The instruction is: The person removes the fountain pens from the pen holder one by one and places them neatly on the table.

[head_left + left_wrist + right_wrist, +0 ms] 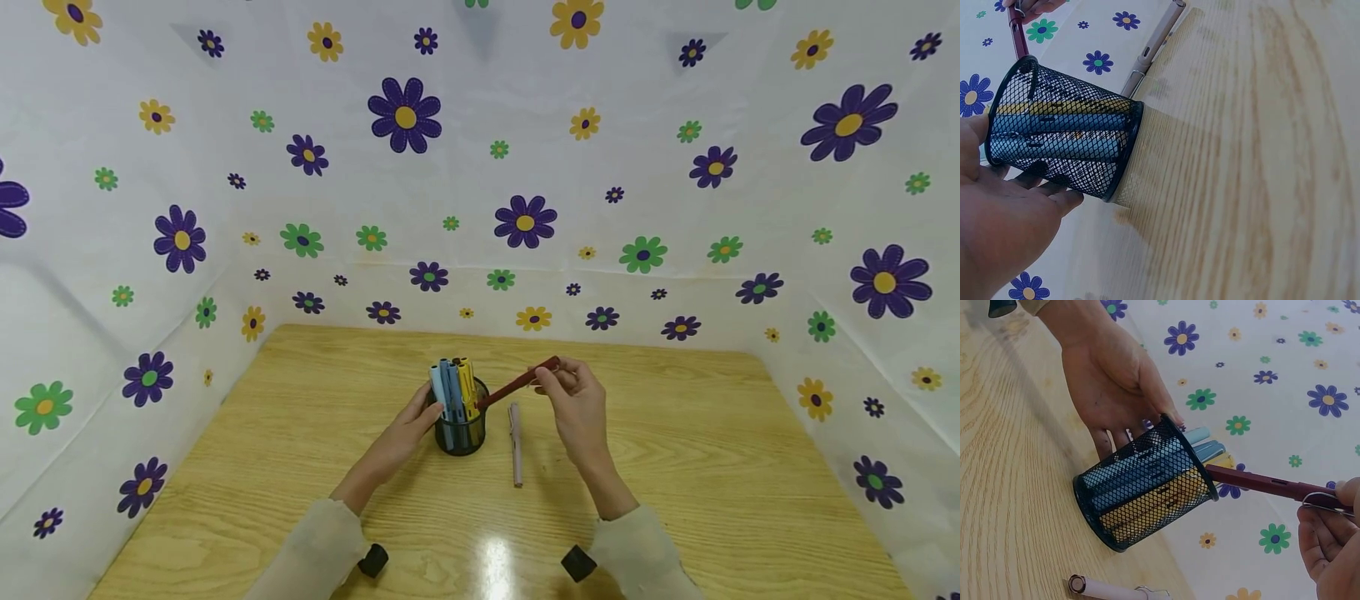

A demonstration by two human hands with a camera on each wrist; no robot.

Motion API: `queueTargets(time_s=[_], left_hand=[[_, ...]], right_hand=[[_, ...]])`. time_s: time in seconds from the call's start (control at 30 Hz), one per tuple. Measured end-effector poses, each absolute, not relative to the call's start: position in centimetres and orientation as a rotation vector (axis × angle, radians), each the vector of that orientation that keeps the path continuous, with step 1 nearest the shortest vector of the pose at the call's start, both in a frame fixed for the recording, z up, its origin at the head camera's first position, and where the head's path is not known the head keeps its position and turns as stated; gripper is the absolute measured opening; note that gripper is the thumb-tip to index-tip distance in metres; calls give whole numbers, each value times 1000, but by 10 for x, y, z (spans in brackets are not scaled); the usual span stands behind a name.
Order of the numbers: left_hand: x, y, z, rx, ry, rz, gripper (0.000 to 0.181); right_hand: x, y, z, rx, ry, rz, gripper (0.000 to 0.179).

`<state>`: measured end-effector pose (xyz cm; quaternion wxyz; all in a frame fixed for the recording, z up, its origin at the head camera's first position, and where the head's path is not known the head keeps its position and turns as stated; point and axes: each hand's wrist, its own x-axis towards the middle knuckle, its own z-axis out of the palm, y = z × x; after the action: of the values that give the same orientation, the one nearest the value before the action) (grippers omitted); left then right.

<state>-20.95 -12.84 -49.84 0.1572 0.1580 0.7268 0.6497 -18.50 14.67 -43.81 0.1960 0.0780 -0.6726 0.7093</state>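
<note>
A black mesh pen holder (460, 438) stands on the wooden table, with light blue, blue and yellow pens (454, 387) upright in it. My left hand (402, 434) holds its left side, thumb near the rim in the right wrist view and fingers around the mesh. My right hand (583, 410) pinches a dark red pen (1266, 484) near its clip end. That pen slants, its lower end at the holder's right rim beside the yellow pens. Between the holder and my right hand lies a pale pinkish-grey pen (516, 450) with a clip.
The wood-grain table (697, 450) reaches back to a white flowered sheet (465, 183), which also rises on the left and right sides. Black camera mounts (372, 560) sit at both cuffs.
</note>
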Motion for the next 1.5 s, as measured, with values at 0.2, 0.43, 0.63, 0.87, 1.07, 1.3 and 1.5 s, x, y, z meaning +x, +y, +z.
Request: queueTargets(time_s=[0.2,0.43,0.63,0.87,1.07,1.3,1.5], left_hand=[[-210,-127,-498,453,2083,1858,71],[-210,-128,-498,439,2095,1844,71],[-210,-129,-496,443,2081,1840,71],[-211,-130,-497,444,2077,1842,72],[-212,-131,-497,445,2079,1840,73],[-212,-131,-498,440,2084,1829,73],[-212,-131,-498,438,2082,1835,73]], right_hand=[[-184,152,-436,213,-1878,2005,29],[-183,156,-434,211,-1870,2030,27],[-182,160,-433,189,-1887,2018,27],[-182,171,-434,164,-1890,2009,27],[-180,181,-437,127,-1908,1995,27],[-179,193,-439,95,-1931,1985,26],[-176,203,-438,69,-1967,1985,30]])
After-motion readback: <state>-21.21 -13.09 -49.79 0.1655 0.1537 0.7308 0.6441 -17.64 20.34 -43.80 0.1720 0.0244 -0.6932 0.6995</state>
